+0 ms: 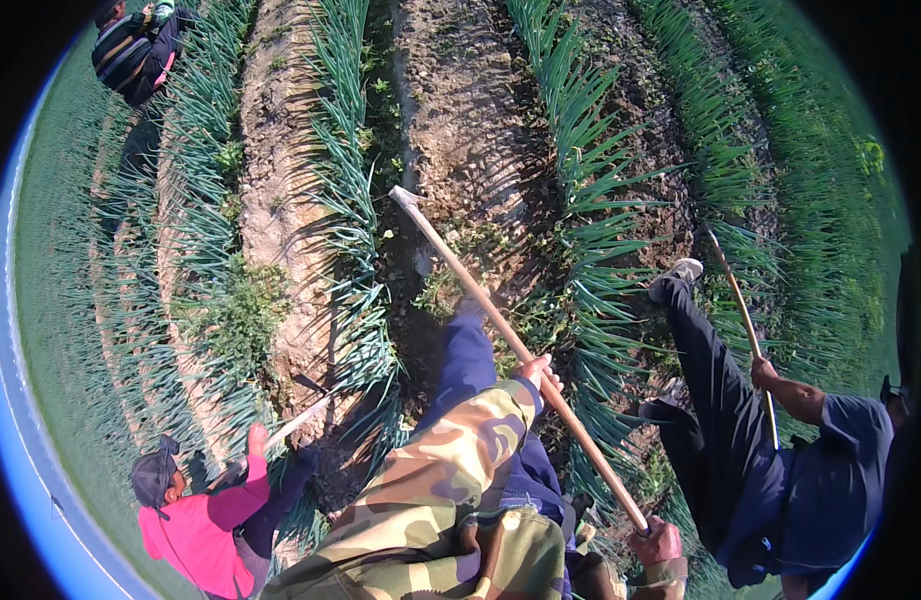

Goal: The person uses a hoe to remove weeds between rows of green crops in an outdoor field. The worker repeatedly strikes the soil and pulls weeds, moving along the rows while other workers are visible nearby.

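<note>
A long-handled hoe point(498, 319) slants across the view in front of me, its wooden handle running from lower right to upper left. Around the middle of the handle, my left hand point(537, 373) is closed, with the camouflage sleeve point(460, 450) reaching towards it. My right hand point(657, 541) grips the handle close to its butt end. The metal hoe head point(406, 196) is over the edge of the soil strip, beside a row of green onion-like plants point(351, 217); whether it touches the ground I cannot tell. Weeds point(460, 289) grow around my forward foot.
At lower left a person in pink point(205, 517) holds a long-handled tool point(299, 421). On the right, a person in dark clothes point(760, 465) holds another wooden handle point(734, 289). Someone in stripes point(134, 56) is at upper left. Another plant row point(599, 247) borders the bare soil point(460, 97).
</note>
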A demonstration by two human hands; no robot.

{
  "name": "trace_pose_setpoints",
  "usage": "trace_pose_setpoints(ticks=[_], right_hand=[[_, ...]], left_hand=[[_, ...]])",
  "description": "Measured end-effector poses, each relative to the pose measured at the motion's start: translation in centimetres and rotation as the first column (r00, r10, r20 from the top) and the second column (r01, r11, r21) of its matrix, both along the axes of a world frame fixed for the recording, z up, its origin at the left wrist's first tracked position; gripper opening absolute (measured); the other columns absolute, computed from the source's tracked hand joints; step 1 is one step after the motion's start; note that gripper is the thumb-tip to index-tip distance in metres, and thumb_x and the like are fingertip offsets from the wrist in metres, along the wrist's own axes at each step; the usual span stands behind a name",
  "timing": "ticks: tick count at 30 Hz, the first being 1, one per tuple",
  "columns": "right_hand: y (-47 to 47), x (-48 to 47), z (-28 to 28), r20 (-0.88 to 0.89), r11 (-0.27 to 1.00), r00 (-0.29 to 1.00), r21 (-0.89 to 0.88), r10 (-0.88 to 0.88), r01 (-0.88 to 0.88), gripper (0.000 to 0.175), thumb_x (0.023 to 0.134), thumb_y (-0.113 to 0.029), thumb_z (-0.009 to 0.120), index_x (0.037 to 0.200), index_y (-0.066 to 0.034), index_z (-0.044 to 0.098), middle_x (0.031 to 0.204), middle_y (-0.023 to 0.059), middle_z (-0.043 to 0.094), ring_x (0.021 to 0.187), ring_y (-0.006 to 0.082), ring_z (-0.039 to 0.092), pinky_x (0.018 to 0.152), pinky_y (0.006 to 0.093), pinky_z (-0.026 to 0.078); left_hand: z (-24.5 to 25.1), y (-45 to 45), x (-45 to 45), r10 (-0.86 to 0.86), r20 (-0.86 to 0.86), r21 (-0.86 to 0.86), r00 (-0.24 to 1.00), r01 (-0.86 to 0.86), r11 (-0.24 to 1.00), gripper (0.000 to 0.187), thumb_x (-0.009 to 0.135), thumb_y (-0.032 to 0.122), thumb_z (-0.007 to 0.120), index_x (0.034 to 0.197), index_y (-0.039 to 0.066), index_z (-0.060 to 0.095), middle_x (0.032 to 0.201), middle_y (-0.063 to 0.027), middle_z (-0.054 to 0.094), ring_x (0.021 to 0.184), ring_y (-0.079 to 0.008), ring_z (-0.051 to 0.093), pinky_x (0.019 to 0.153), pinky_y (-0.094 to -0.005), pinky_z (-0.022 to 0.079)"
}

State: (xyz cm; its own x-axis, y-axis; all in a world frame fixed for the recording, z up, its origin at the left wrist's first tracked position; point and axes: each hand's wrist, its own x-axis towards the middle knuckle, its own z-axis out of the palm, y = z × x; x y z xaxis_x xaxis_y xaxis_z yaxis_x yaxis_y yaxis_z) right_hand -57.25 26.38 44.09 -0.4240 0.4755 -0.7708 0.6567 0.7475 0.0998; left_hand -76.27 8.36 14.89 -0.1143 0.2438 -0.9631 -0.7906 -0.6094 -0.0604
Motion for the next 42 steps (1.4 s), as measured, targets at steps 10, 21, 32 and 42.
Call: trace_pose_setpoints(ticks=[10,21,32,42], right_hand=[[0.9,-9.6,3.7,-0.030,0.935,0.958,0.231,0.284,-0.270,0.009,0.068,-0.017,0.062,0.070,-0.0080,0.059,0.058,0.0148,0.056,0.056,0.0357,0.056,0.053,0.0451,0.045],[5.0,-10.7,5.7,0.121,0.978,0.991,0.197,0.051,-0.075,0.016,0.057,-0.017,0.067,0.065,-0.0048,0.061,0.061,0.0167,0.058,0.060,0.0349,0.058,0.055,0.0421,0.046],[6.3,-13.8,-1.2,0.031,0.997,0.998,-0.050,0.060,-0.059,0.021,0.061,-0.021,0.068,0.071,-0.0048,0.059,0.064,0.0169,0.058,0.065,0.0353,0.059,0.059,0.0425,0.046],[14.2,-14.3,3.0,0.016,0.992,0.993,-0.048,0.114,-0.113,0.026,0.052,-0.022,0.073,0.060,-0.0032,0.056,0.057,0.0160,0.055,0.055,0.0337,0.057,0.052,0.0406,0.044]], left_hand=[[1.5,1.5,-4.5,-0.009,0.061,0.094,0.998,0.003,0.996,0.017,0.081,0.018,0.063,0.076,0.009,0.050,0.063,-0.0034,0.049,0.057,-0.0213,0.056,0.052,-0.0404,0.051],[3.5,5.7,-6.3,-0.244,0.020,0.288,0.969,0.229,0.930,0.008,0.081,0.019,0.062,0.080,0.012,0.057,0.069,-0.0040,0.059,0.064,-0.0245,0.064,0.057,-0.0387,0.055],[0.1,2.3,-10.0,-0.173,0.018,-0.095,0.985,0.174,0.980,0.012,0.082,0.012,0.060,0.078,0.005,0.050,0.065,-0.0067,0.055,0.059,-0.0246,0.060,0.056,-0.0395,0.054],[1.1,8.1,-8.0,-0.240,-0.023,0.024,0.970,0.241,0.970,0.017,0.081,0.018,0.062,0.089,0.013,0.048,0.075,-0.0056,0.056,0.065,-0.0251,0.063,0.056,-0.0416,0.055]])
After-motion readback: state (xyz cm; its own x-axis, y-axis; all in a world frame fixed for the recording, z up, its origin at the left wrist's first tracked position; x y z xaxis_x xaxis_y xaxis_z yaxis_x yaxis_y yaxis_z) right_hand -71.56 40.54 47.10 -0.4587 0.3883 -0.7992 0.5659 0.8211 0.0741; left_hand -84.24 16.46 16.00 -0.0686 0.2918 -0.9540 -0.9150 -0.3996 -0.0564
